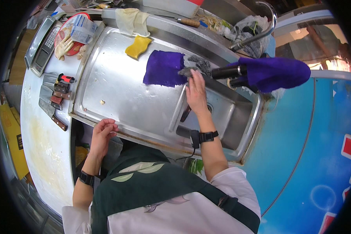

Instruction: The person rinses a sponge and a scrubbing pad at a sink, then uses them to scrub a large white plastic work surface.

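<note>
My right hand (196, 93) reaches over the divider of the steel sink, its fingertips on a grey metal scouring pad (186, 72) by the right edge of a purple cloth (164, 68). More grey scouring pads (201, 63) lie just beyond. My left hand (105, 129) is at the front rim of the steel drainboard (125, 96), fingers curled with nothing visible in them. A yellow sponge (138, 47) lies behind the cloth to the left. Under my right hand, a dark-handled tool (185, 113) is partly hidden in the sink basin (219, 108).
Several knives and cleavers (58, 120) lie on the white counter (44, 140) at left, near a scale (43, 48). A second purple cloth (272, 73) hangs over black handles (226, 72) beside the sink. A curved faucet (270, 27) rises behind. A pale cloth (132, 22) drapes the back ledge.
</note>
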`<action>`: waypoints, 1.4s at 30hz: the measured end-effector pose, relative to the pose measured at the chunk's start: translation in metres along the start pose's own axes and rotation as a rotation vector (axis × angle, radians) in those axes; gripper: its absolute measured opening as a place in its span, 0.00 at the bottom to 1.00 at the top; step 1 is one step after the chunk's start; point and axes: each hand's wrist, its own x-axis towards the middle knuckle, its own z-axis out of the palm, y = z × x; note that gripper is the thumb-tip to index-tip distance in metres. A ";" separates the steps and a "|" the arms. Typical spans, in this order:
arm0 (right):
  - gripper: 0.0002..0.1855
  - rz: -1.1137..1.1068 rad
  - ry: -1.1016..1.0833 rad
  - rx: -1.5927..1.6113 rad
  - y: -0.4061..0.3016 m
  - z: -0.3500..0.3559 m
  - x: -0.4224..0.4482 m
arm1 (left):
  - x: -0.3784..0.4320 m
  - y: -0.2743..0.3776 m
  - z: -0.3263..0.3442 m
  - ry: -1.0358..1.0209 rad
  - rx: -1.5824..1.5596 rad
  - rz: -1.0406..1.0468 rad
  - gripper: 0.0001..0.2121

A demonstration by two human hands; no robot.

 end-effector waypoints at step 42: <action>0.15 0.527 -0.047 2.543 -0.015 -0.027 0.034 | 0.117 0.041 0.286 -0.713 -0.380 -0.286 0.08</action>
